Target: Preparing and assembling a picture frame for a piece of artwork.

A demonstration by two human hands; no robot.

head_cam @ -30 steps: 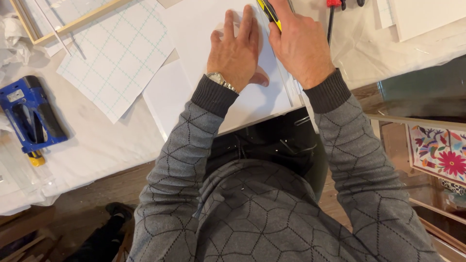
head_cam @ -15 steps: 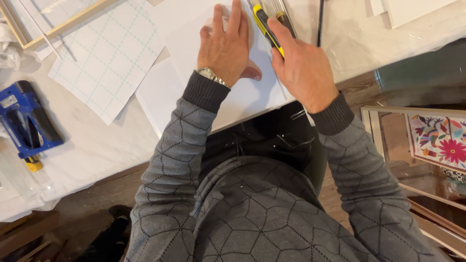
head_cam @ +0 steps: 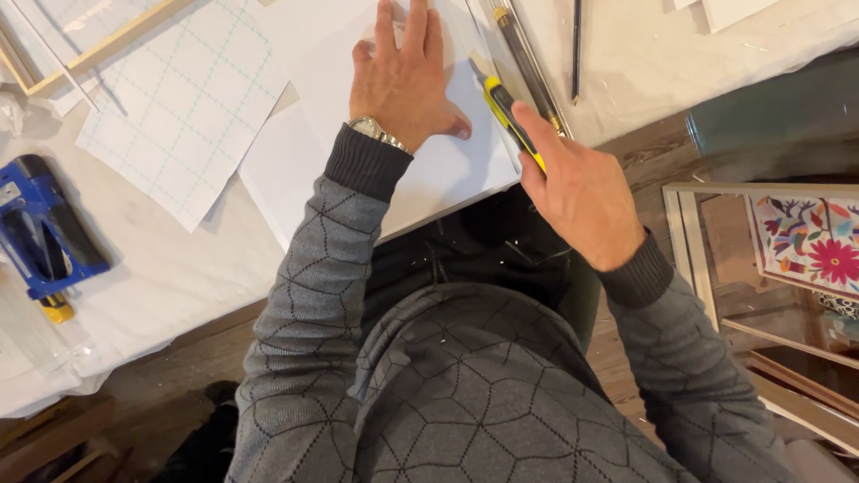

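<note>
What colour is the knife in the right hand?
Yellow and black utility knife, held in the right hand; head view.

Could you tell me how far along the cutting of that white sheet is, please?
The cut is under way: the right hand holds the yellow utility knife near the white sheet's near edge, and the left hand presses it flat. No cut-off strip shows yet, so separation remains.

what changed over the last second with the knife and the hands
The right hand has drawn the yellow utility knife down along the ruler toward the near edge of the white board. The left hand stays pressed flat on the board; the blue tool has not moved.
</note>
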